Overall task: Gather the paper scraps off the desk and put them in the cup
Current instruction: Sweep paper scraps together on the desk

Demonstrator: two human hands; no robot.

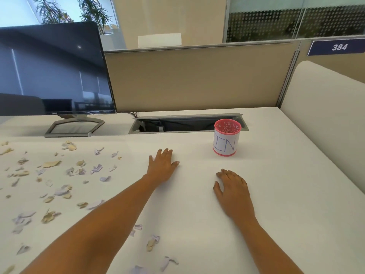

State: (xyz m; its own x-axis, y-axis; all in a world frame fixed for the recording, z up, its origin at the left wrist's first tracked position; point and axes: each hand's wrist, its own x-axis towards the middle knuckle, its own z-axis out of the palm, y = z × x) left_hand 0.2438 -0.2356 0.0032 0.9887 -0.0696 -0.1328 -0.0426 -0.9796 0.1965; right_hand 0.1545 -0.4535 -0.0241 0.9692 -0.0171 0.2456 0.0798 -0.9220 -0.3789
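We rest both hands flat, fingers spread, mid-frame on the desk (276, 194): left hand (163, 165), right hand (233, 191); paper scraps (59, 175) litter the left, cup (227, 137) upper right

One cup (227, 137) at 1 o'clock. One monitor (53, 70) at 10 o'clock. One cable hatch (177, 125) at 12 o'clock. One sign (338, 47) at 2 o'clock. Two plants (49, 10) at 11 o'clock. Two hands near the middle: left hand (162, 165), right hand (233, 190). Scraps (51, 164) number several dozen from 7 to 10 o'clock, too many and too small to count exactly. About five more lie at 6 o'clock.
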